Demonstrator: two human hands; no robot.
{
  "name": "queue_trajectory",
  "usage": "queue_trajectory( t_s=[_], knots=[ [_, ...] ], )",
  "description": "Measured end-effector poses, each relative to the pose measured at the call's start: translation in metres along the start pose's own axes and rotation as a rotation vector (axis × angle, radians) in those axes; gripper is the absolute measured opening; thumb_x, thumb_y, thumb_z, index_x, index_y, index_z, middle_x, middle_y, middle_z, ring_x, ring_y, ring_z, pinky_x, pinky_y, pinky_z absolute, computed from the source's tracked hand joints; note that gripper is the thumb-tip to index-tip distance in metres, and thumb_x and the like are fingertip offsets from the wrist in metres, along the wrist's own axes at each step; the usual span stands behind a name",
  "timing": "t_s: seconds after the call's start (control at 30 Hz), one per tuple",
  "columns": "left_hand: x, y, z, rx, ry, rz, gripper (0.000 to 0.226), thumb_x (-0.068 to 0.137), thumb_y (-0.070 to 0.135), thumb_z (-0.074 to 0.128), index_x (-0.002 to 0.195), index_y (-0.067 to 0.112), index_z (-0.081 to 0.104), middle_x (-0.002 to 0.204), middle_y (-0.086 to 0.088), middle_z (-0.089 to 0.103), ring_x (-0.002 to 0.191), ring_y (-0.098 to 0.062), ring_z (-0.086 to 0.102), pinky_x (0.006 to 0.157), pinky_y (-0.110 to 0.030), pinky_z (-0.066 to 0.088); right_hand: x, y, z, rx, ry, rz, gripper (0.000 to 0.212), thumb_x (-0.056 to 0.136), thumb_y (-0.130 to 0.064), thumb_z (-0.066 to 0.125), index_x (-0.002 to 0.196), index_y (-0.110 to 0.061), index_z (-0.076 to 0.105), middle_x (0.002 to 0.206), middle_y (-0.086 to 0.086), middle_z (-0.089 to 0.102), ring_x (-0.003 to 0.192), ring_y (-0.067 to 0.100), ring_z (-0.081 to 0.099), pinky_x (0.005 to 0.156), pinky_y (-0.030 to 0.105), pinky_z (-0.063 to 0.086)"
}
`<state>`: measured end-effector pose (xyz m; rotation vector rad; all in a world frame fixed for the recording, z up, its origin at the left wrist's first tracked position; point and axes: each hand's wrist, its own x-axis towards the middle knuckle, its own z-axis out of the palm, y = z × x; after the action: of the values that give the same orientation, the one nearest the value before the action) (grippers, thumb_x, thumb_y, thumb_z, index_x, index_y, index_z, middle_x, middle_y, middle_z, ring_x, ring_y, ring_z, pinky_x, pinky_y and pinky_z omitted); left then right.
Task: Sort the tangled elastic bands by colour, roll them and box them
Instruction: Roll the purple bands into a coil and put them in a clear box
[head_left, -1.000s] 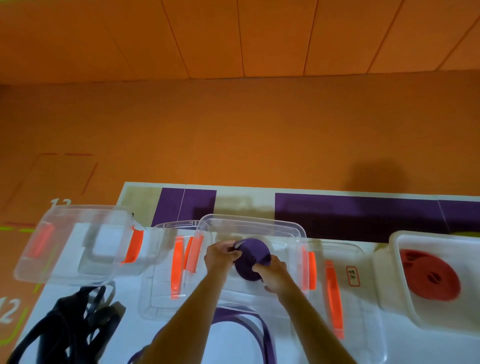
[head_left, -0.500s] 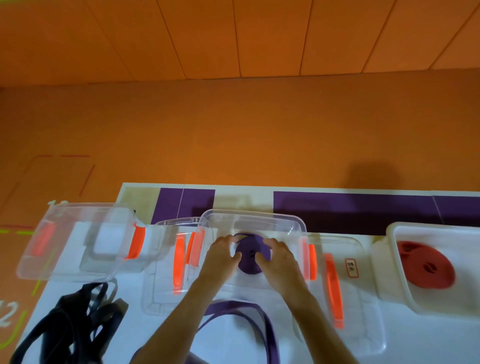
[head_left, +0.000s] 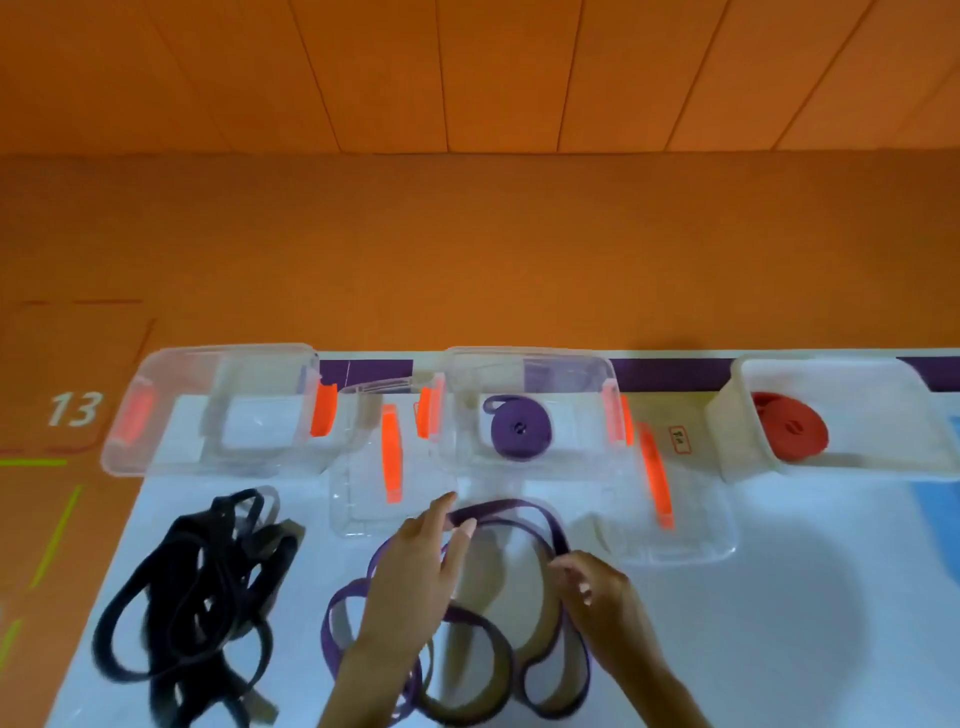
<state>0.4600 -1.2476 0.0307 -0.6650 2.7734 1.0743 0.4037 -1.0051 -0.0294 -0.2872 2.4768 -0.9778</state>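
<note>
L grip (head_left: 415, 577), R grip (head_left: 597, 587) on loose band (head_left: 519, 505); purple roll (head_left: 519, 428) in mid box (head_left: 530, 354).

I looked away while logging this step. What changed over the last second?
Both hands let go of the purple roll, which now lies in the middle clear box, and drew back toward the person. The left hand and right hand now pinch the loose purple band on the table. The black bands and red roll stayed put.
</note>
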Motion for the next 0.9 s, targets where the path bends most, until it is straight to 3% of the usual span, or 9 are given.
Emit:
queue_trajectory(
  t_s=[0.1, 0.2, 0.27, 0.37, 0.43, 0.53, 0.63, 0.8, 0.9],
  knots=[
    [-0.037, -0.039, 0.004, 0.145, -0.053, -0.003, 0.048, 0.109, 0.053, 0.041, 0.150, 0.029, 0.052, 0.132, 0.005, 0.069, 0.119, -0.013, 0.067, 0.096, -0.024, 0.052, -0.023, 0.033, 0.039, -0.109, 0.048, 0.250, 0.031, 0.092, -0.029, 0.078, 0.120, -0.027, 0.067, 0.120, 0.004, 0.064, 0.109, 0.031, 0.068, 0.085, 0.037, 0.054],
    [-0.063, -0.074, 0.008, 0.181, -0.155, -0.050, 0.043, 0.113, 0.045, 0.039, 0.150, 0.027, 0.048, 0.134, 0.004, 0.067, 0.122, -0.012, 0.064, 0.100, -0.024, 0.047, -0.034, 0.048, 0.068, -0.107, 0.038, 0.477, 0.058, 0.081, -0.039, 0.086, 0.129, -0.022, 0.060, 0.122, 0.009, 0.063, 0.106, 0.035, 0.066, 0.084, 0.039, 0.052],
    [-0.076, -0.091, 0.009, 0.137, -0.198, -0.076, 0.038, 0.112, 0.037, 0.043, 0.147, 0.024, 0.052, 0.131, 0.001, 0.069, 0.122, -0.013, 0.064, 0.104, -0.027, 0.049, -0.039, 0.049, 0.079, -0.079, 0.077, 0.530, 0.057, 0.080, -0.040, 0.087, 0.126, -0.020, 0.060, 0.116, 0.012, 0.070, 0.102, 0.036, 0.068, 0.084, 0.039, 0.052],
    [-0.089, -0.102, 0.011, 0.108, -0.218, -0.048, 0.026, 0.110, 0.029, 0.047, 0.130, 0.021, 0.061, 0.118, 0.000, 0.070, 0.110, -0.013, 0.065, 0.097, -0.029, 0.052, -0.044, 0.040, 0.087, -0.038, 0.129, 0.579, 0.038, 0.083, -0.033, 0.084, 0.113, -0.019, 0.065, 0.103, 0.012, 0.072, 0.090, 0.034, 0.064, 0.080, 0.038, 0.052],
    [-0.095, -0.104, 0.014, 0.103, -0.226, -0.018, 0.019, 0.108, 0.024, 0.048, 0.119, 0.018, 0.062, 0.113, -0.001, 0.069, 0.107, -0.016, 0.065, 0.095, -0.032, 0.052, -0.045, 0.035, 0.088, -0.064, 0.126, 0.566, 0.022, 0.089, -0.032, 0.079, 0.104, -0.018, 0.071, 0.091, 0.007, 0.070, 0.082, 0.029, 0.060, 0.076, 0.036, 0.051],
    [-0.100, -0.099, 0.015, 0.021, -0.280, 0.021, 0.021, 0.108, 0.026, 0.052, 0.125, 0.020, 0.064, 0.120, 0.005, 0.069, 0.113, -0.013, 0.065, 0.095, -0.023, 0.051, -0.054, 0.024, 0.085, -0.070, 0.135, 0.487, 0.013, 0.093, -0.030, 0.075, 0.094, -0.017, 0.075, 0.080, 0.003, 0.071, 0.075, 0.024, 0.065, 0.069, 0.031, 0.048],
    [-0.100, -0.079, 0.017, -0.305, -0.397, -0.128, 0.021, 0.106, 0.035, 0.062, 0.125, 0.028, 0.067, 0.116, 0.016, 0.070, 0.106, -0.001, 0.065, 0.089, -0.015, 0.049, -0.065, 0.013, 0.077, 0.001, 0.174, 0.423, 0.007, 0.088, -0.017, 0.078, 0.087, -0.013, 0.072, 0.073, 0.003, 0.073, 0.069, 0.022, 0.069, 0.063, 0.028, 0.050],
    [-0.092, -0.039, 0.038, -0.630, -0.500, -0.342, 0.024, 0.100, 0.032, 0.068, 0.123, 0.026, 0.065, 0.119, 0.002, 0.070, 0.108, -0.013, 0.067, 0.091, -0.032, 0.052, -0.087, -0.007, 0.066, 0.098, 0.252, 0.276, 0.010, 0.086, -0.008, 0.080, 0.085, -0.013, 0.072, 0.075, -0.002, 0.072, 0.070, 0.022, 0.069, 0.059, 0.013, 0.045],
    [-0.094, -0.023, 0.052, -1.027, -0.586, -0.632, 0.027, 0.102, 0.033, 0.069, 0.125, 0.021, 0.065, 0.125, -0.011, 0.073, 0.118, -0.027, 0.069, 0.105, -0.047, 0.055, -0.099, -0.019, 0.074, 0.111, 0.307, 0.205, 0.015, 0.085, -0.011, 0.083, 0.085, -0.019, 0.071, 0.078, -0.007, 0.072, 0.068, 0.012, 0.067, 0.060, 0.008, 0.047]
  ],
)
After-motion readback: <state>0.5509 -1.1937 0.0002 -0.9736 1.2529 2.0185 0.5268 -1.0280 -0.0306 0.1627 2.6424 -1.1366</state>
